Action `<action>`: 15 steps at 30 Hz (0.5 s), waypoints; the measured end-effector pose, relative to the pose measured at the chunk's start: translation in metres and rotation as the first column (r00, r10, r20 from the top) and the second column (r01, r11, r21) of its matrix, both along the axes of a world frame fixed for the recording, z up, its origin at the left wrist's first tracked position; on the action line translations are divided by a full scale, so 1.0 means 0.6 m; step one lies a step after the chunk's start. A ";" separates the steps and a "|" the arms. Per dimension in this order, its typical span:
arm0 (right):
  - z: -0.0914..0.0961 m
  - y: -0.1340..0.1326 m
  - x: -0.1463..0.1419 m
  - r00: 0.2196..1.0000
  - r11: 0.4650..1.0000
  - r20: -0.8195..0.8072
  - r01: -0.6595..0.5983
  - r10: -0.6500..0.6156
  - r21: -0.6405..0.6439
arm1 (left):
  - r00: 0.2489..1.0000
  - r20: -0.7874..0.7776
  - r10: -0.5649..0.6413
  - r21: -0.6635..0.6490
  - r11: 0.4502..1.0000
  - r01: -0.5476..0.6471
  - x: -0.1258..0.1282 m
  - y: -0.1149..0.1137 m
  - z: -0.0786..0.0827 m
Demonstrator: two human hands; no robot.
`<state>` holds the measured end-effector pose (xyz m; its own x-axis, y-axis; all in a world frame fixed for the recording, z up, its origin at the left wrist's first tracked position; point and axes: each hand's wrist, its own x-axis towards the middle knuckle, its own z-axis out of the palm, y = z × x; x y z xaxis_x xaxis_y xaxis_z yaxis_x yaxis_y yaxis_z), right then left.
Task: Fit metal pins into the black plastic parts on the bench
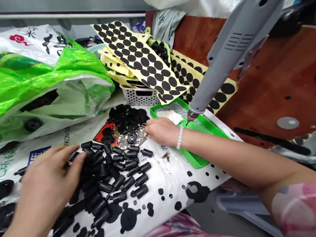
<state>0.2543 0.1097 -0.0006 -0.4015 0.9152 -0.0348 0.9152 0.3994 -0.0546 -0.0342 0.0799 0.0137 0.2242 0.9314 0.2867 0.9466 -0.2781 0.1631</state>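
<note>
My left hand, a little blurred, pinches a small black ribbed plastic cylinder between thumb and forefinger. Below and beside it spreads a pile of similar black cylinders, each with a narrower tip. My right hand, wearing a bead bracelet, has its fingers pressed together at the edge of some small metal clips; whatever they grip is hidden. Round black plastic discs are heaped just behind those clips, partly over a red card.
A grey electric screwdriver hangs over a green tray holding small metal pieces. Behind stands a white basket with sheets of black round stickers. A green plastic sack lies back left. The table's front edge faces my lap.
</note>
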 end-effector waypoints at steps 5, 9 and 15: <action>-0.012 -0.002 -0.005 0.995 0.997 0.073 -0.063 0.061 0.032 | 0.953 -0.156 -0.261 -0.135 0.961 0.241 0.136 0.037 0.005; -0.015 -0.006 -0.004 0.996 0.996 0.055 -0.073 0.070 0.050 | 0.944 -0.137 -0.299 -0.198 0.942 0.270 0.191 0.061 -0.019; -0.009 -0.007 0.000 0.993 0.998 -0.114 0.004 0.003 0.061 | 0.967 0.053 -0.250 -0.239 0.937 0.255 0.208 0.075 -0.033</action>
<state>0.2543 0.1055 -0.0060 -0.3988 0.9146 0.0669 0.9047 0.4043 -0.1346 0.0906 0.1250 -0.0058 0.4575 0.8867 0.0674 0.8459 -0.4573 0.2743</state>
